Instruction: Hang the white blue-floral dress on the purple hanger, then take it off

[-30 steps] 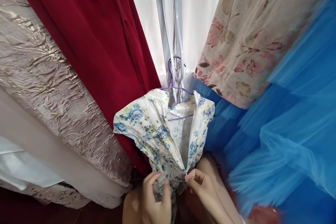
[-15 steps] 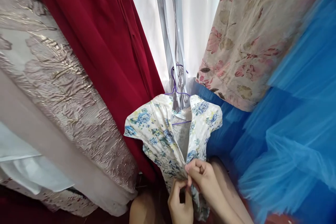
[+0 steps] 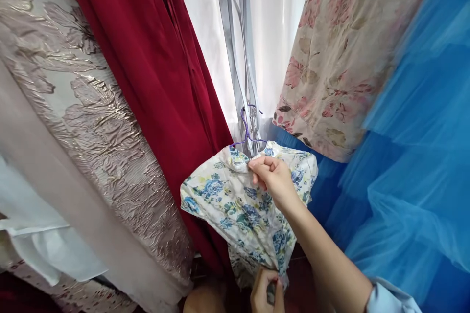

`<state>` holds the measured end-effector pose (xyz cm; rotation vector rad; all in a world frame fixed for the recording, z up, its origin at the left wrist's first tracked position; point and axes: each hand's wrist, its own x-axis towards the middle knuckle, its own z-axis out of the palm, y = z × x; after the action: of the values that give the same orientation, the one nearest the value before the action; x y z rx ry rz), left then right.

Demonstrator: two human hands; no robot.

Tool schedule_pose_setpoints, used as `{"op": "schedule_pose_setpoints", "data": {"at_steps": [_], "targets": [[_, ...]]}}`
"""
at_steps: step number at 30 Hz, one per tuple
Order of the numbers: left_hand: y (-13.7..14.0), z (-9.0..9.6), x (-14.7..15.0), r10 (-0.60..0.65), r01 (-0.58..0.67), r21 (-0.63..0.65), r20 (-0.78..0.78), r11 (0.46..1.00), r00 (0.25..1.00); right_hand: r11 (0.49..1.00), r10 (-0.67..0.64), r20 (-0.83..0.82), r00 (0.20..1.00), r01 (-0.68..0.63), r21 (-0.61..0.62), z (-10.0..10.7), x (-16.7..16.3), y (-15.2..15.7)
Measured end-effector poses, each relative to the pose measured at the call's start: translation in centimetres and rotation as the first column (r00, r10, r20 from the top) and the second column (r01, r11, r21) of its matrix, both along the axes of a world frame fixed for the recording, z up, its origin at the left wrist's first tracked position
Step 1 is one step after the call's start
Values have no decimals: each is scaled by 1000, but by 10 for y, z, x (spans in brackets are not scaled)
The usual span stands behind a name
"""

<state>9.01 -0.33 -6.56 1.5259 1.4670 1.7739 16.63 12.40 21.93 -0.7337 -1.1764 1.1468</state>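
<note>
A white dress [image 3: 227, 205] with blue and yellow-green flowers hangs on a purple hanger [image 3: 246, 129]. My right hand [image 3: 272, 178] is closed in a pinch at the middle of its neckline, at the top end of the zipper; the pull itself is hidden by the fingers. Below the hand, the two edges of the dress lie together. Low on the same line my left hand [image 3: 265, 291] grips the fabric between thumb and fingers, partly cut off by the bottom of the view.
Dark red cloth [image 3: 147, 78] and a textured pinkish garment [image 3: 121, 156] hang at left. Behind the hanger are grey straps [image 3: 240, 49] and white cloth [image 3: 273, 34]. A beige floral garment [image 3: 330, 73] and blue tulle [image 3: 407, 190] hang at right.
My right hand has travelled up from the waist to the neckline, and the dress's open V has closed along that path. My left hand has shifted slightly down and right, still gripping fabric.
</note>
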Motion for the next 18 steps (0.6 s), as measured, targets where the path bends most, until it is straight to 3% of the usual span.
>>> {"op": "schedule_pose_setpoints", "data": {"at_steps": [3,5,8,9,11,13,15,18], "targets": [[15,51,-20,12,-7,79,-57,997,998,1000,-26,51,998,25,18,-4,5,-8],[33,110,-37,43,-9,176,-194,984,980,999,-35,66,997,33,33,-5,9,-12],[70,211,-58,103,43,380,-354,924,930,999,-28,74,997,25,47,-6,13,-14],[84,241,-62,97,90,404,-420,910,902,998,-22,75,997,18,57,-6,14,-13],[108,287,-68,20,211,305,-610,929,792,997,-10,78,997,4,80,-6,15,-10],[124,312,-69,-45,284,189,-757,940,652,995,-2,74,997,-5,96,-9,14,-4],[130,319,-67,-43,308,171,-812,936,583,995,-6,65,998,-1,104,-16,10,3],[125,320,-61,53,275,298,-760,914,647,994,-47,81,996,38,107,-36,0,13]]}}
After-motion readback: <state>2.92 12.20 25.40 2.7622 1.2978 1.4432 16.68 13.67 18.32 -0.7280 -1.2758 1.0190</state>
